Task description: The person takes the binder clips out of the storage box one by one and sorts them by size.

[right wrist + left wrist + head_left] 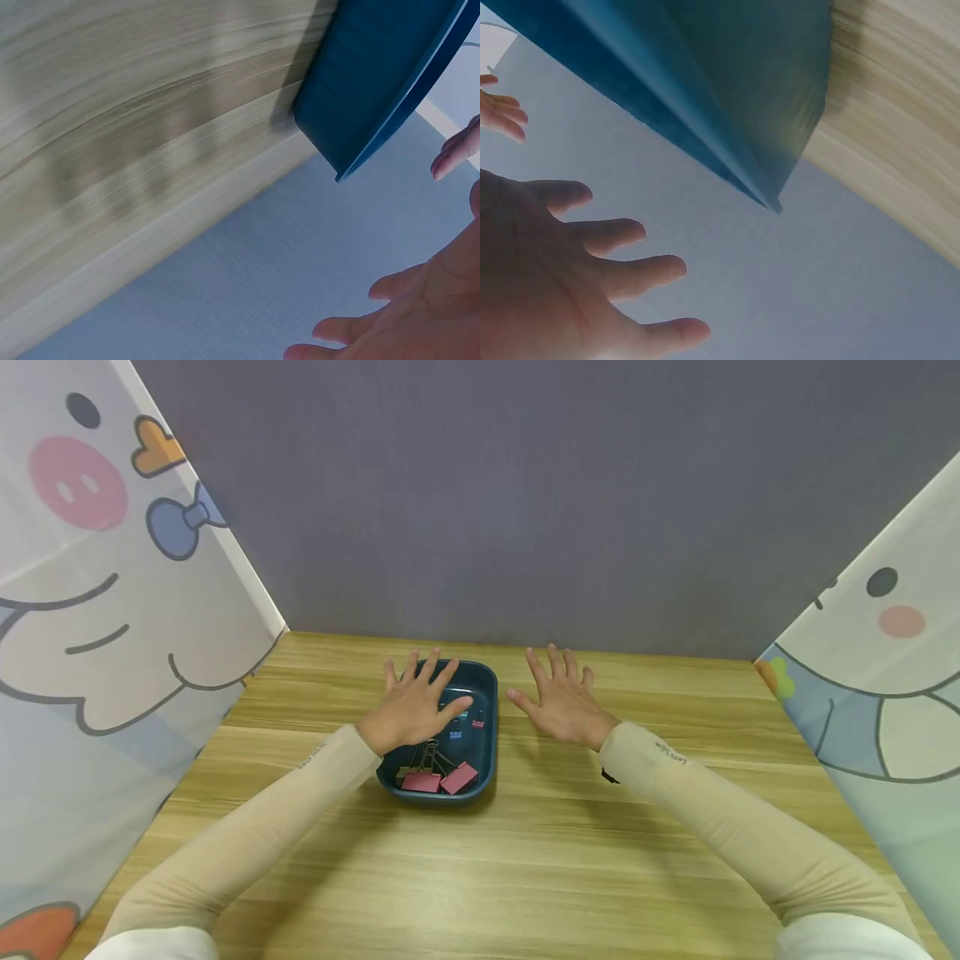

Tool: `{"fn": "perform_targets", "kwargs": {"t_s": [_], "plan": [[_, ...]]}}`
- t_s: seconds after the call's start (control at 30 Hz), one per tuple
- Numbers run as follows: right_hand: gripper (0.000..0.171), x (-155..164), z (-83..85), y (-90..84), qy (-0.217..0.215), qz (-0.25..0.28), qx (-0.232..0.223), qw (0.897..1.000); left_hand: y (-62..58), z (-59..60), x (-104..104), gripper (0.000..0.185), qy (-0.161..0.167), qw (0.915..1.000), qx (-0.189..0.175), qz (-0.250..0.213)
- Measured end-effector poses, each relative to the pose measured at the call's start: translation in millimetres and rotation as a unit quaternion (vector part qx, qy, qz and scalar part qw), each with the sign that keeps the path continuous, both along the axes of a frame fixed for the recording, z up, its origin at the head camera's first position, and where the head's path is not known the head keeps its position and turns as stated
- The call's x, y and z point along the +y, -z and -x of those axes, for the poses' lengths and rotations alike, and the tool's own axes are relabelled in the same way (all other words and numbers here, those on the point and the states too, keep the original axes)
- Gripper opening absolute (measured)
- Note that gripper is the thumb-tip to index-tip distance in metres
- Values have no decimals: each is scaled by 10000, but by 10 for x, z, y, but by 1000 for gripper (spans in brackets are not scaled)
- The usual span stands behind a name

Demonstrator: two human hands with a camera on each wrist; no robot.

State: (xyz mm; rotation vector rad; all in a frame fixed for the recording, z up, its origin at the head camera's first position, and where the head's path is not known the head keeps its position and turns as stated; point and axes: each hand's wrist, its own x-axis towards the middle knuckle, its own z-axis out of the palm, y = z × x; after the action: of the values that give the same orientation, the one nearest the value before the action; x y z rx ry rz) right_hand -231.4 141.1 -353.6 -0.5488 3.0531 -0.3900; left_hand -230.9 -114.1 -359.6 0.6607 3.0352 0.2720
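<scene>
1. The left hand (414,706) is spread flat, fingers straight and apart, over the far left part of a dark blue tray (486,752). It holds nothing; whether the palm touches the rim cannot be told from the head view.

2. The right hand (564,702) is spread just as wide with nothing in it, over the bare tabletop (525,860) just beside the tray's right wall. Whether it rests on the wood is not clear.

3. The tray sits near the far edge of the tabletop, about midway between its side edges. At its near end lie two pink binder clips (438,777) with their wire handles pointing away; smaller clips (467,720) (dark and pink ones, too small to count surely) lie near the left thumb.

4. Risk, as I judge it: the left wrist hangs over the tray, so a careless drop of the forearm could press on the rim and tip or slide the tray, scattering clips.

5. The large clips lie touching, so reaching for one could drag the other along.

6. Patterned curtains (112,610) close in both sides; a wide sweep of an elbow could snag them.
</scene>
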Motion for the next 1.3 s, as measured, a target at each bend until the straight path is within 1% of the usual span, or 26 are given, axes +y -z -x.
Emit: {"fn": "perform_targets", "kwargs": {"t_s": [0.2,0.33,0.5,0.7,0.83,1.03,1.13,1.3], "plan": [[78,-10,3,21,-144,108,117,9998,7,23,-57,78,12,10000,36,-75],[73,-24,-3,25,-346,340,141,9987,6,43,-105,74,113,9995,184,-242],[69,-45,-10,40,-802,681,113,9944,-18,54,-190,64,250,9967,460,-624],[69,-64,-5,55,-1372,1066,123,9847,-40,90,-311,53,193,9907,647,-1183],[69,-92,-18,50,-1635,1303,11,9779,-37,112,-390,46,187,9866,625,-1497],[64,-138,-33,77,-1811,1437,48,9729,-9,125,-492,40,169,9829,450,-1779],[63,-163,-31,90,-1889,1491,49,9706,6,124,-535,39,49,9826,293,-1834],[60,-213,-25,113,-2034,1540,-108,9669,43,134,-590,37,-149,9838,39,-1788]]}}
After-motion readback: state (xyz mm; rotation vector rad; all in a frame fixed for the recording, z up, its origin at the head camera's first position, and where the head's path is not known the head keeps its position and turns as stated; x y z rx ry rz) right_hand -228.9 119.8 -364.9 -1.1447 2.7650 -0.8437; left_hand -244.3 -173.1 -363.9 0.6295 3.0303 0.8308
